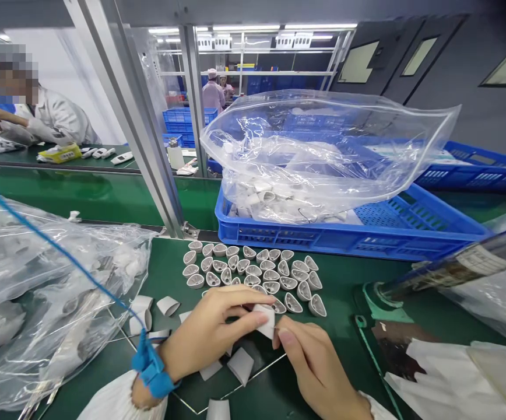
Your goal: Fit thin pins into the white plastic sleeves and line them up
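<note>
My left hand (215,326), with a blue strap (150,367) on its wrist, holds a small white plastic piece (266,322) between thumb and fingers. Close against that piece's right side is my right hand (312,361), its thumb and forefinger pinched together; what they hold is too small to make out. Behind both hands, several white cup-like parts (252,270) stand in rows on the green table (336,344), hollow side up. Several loose white pieces (241,366) lie below and left of my left hand.
Clear bags of white parts (73,280) cover the left side. A blue crate (270,233) holds an open plastic bag (331,169) at the back. On the right are a clear tube (467,259) and white sheets (458,379). A person in white (60,114) sits beyond a metal post (137,116).
</note>
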### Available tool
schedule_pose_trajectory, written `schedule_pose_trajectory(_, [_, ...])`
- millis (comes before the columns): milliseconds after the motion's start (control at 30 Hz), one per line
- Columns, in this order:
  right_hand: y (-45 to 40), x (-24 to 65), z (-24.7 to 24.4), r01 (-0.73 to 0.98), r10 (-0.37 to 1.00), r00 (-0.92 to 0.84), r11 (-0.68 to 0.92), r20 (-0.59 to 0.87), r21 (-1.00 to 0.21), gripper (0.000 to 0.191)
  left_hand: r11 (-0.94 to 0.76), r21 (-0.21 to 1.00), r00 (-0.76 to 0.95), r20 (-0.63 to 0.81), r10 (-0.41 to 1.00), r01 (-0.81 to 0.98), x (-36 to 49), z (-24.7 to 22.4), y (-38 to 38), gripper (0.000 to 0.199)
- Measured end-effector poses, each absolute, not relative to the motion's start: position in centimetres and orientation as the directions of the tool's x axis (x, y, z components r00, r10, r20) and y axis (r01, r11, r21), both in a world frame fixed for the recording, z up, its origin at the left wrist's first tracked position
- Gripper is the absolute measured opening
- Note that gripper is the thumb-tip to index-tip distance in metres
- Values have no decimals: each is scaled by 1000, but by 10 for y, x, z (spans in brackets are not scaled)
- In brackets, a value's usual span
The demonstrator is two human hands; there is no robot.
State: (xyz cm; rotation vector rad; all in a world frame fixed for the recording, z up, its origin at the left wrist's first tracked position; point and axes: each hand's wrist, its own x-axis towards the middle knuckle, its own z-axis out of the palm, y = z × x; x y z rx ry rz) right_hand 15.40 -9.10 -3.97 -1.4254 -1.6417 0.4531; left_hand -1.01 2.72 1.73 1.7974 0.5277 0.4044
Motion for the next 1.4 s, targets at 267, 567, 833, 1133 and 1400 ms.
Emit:
schedule_pose_trajectory(267, [-88,154,-39,603,920,125,226,371,-765,36,-130,990,832,31,554,49,-10,-4,26,26])
schedule_pose_trajectory(567, [-89,153,-43,668,932,74,218,355,-711,38,-136,991,762,88,641,0,-6,-6,24,14])
schedule_pose_trajectory(833, [-90,153,-42,665,939,74,205,337,-718,36,57,998,852,-50,521,24,-11,-10,24,19])
schedule_pose_trajectory(1133, [-89,156,-37,700,899,52,277,435,-658,31,-355,934,845,155,512,45,-12,-7,31,23])
schedule_pose_trajectory(1400, [-85,154,-35,744,899,60,250,434,-620,28,-471,882,835,247,492,17,-14,-10,30,24])
